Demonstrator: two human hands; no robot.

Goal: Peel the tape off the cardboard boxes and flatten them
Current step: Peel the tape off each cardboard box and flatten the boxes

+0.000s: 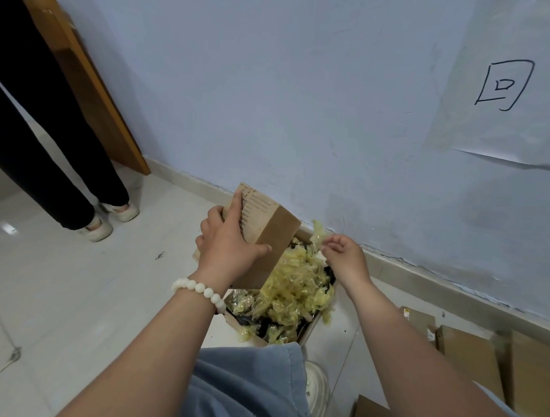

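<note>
My left hand (pixel 227 238) grips a small brown cardboard box (pixel 272 239), tilted, with torn corrugated strips showing along one face. It hangs over an open bin box (pixel 306 332) heaped with crumpled yellowish tape (pixel 295 290). To the right, my right hand (pixel 344 253) pinches a crumpled piece of yellowish tape (pixel 318 233) just above that heap, beside the small box.
Another person in black trousers and pale shoes (pixel 108 221) stands at the left on the tiled floor. A wooden board (pixel 94 89) leans on the wall. Flattened cardboard (pixel 480 352) lies at the lower right. A paper sheet (pixel 515 79) hangs on the wall.
</note>
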